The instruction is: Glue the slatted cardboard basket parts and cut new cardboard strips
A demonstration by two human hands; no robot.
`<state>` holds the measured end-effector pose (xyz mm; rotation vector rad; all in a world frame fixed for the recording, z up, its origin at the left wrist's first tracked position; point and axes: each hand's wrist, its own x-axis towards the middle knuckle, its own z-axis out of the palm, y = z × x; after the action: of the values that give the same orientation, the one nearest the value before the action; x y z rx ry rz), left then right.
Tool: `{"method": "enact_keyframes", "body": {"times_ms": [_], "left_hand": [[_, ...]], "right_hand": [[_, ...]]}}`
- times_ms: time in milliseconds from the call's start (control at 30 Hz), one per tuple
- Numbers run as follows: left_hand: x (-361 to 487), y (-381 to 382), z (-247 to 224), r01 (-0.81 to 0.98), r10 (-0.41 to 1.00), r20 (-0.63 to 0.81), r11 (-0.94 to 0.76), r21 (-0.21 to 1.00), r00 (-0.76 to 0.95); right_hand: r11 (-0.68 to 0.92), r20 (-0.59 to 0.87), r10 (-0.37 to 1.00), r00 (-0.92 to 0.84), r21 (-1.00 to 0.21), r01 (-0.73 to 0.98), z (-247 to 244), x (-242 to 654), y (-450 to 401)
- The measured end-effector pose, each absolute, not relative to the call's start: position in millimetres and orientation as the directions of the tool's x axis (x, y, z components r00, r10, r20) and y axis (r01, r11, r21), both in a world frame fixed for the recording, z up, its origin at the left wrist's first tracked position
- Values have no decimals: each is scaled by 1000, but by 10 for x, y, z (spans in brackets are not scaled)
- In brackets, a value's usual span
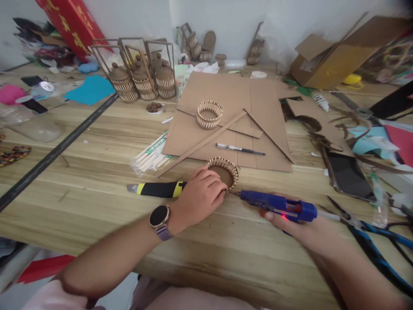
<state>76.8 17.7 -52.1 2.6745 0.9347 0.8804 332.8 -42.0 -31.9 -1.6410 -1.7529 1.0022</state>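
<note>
My left hand (204,191) is closed over the near left rim of a round basket (232,172) made of short sticks on a brown cardboard base. In my right hand (284,221) is a blue hot glue gun (274,204), its red light lit and a glue stick jutting from its back. The nozzle points left and sits close by the basket's near right edge; whether it touches I cannot tell. A yellow and black utility knife (158,189) lies partly behind my left hand. Farther back, a similar stick ring (209,115) rests on the cardboard sheet (267,97).
A pen (240,149) and cardboard strips (206,141) lie on the sheet. Bagged sticks (151,154) are to its left. Lidded stick baskets in tall frames (141,79) stand behind. At right are scissors (355,221), a phone (350,175) and an open cardboard box (342,51).
</note>
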Motion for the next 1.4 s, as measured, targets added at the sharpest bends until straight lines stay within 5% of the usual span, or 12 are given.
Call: {"method": "enact_keyframes", "body": {"times_ms": [433, 1400], "left_hand": [[775, 143, -447, 478, 664, 565, -746, 463, 489], [788, 143, -475, 464, 654, 608, -753, 467, 450]], "right_hand": [[-2, -16, 1000, -22, -849, 528, -289, 3165, -552], [16, 12, 1000, -11, -814, 581, -306, 3069, -588]]}}
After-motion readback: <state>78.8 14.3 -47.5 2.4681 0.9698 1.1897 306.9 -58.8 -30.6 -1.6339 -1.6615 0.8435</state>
